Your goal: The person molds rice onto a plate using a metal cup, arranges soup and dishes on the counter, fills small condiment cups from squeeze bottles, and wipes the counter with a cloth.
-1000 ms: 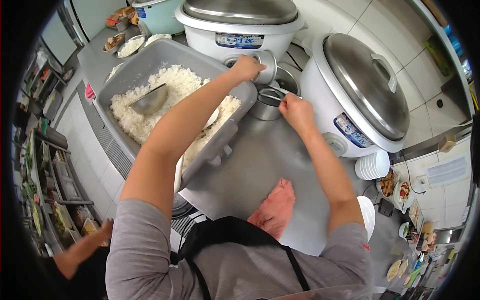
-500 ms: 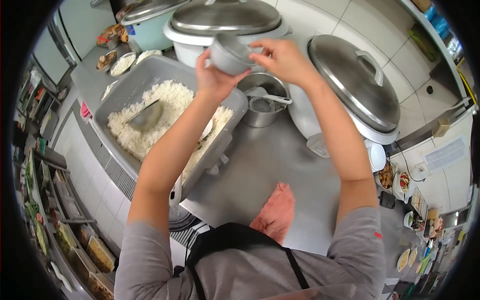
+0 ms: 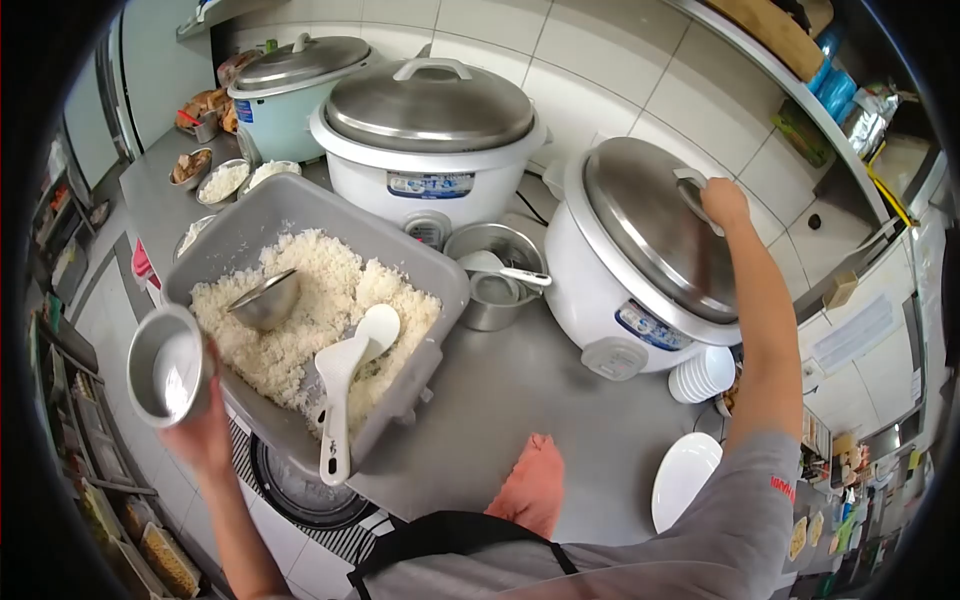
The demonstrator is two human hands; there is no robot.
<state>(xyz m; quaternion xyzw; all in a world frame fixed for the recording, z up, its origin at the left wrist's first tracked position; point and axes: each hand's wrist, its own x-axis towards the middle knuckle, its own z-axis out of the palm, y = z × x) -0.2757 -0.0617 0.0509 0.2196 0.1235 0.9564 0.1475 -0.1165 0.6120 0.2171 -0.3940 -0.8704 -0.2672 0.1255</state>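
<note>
The person's left hand (image 3: 205, 435) is gripping a round silver metal bowl (image 3: 170, 365) with its fingers, beside the left side of a rectangular grey plastic tub (image 3: 410, 367) of white rice (image 3: 335, 255); beyond, on the steel worktop (image 3: 490, 390), stands the rightmost rounded white rice cooker (image 3: 578, 290), its domed steel lid (image 3: 645, 225) on; the right hand (image 3: 727, 203) is nearer it, fingers closed on the lid's curved grey handle (image 3: 690, 175), whose long axis slants from upper left to lower right; the left is well apart.
</note>
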